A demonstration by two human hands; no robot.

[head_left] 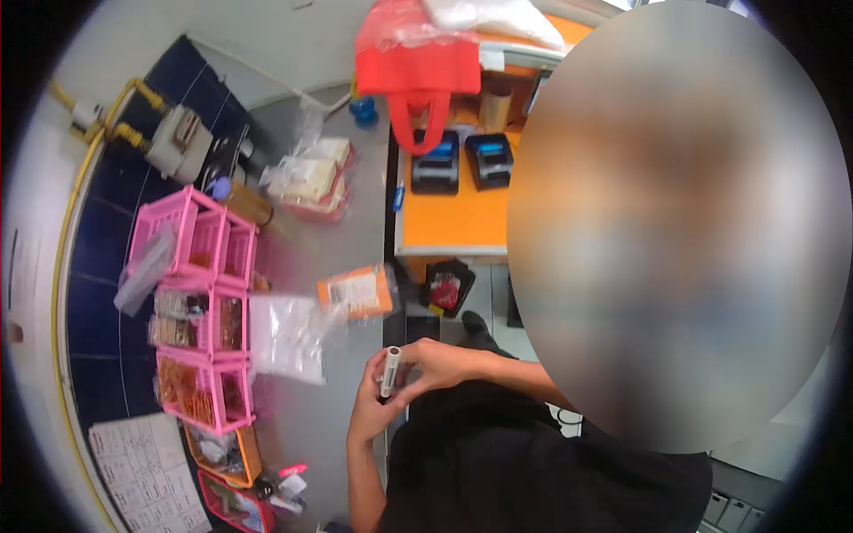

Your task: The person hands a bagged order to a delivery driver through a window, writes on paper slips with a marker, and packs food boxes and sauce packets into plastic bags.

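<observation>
A white marker pen (390, 373) with a dark lower end stands nearly upright between my two hands. My left hand (369, 404), reaching up from the bottom, is closed around its lower part. From the right comes my right hand (431, 366), its fingers curled to the pen with the thumb near the lower end; part of its grip is hidden. Just beyond the hands, an orange packet (358, 292) with a white label lies on the grey counter (342, 417). Beside it is a clear plastic bag with white contents (289, 339).
Pink baskets (209, 324) holding packets line the tiled wall. A bottle (243, 202) and bagged packs (313, 182) stand farther along. A red bag (418, 67) hangs over the orange desk (458, 220), near two black devices (435, 163). A large blurred patch hides the right side.
</observation>
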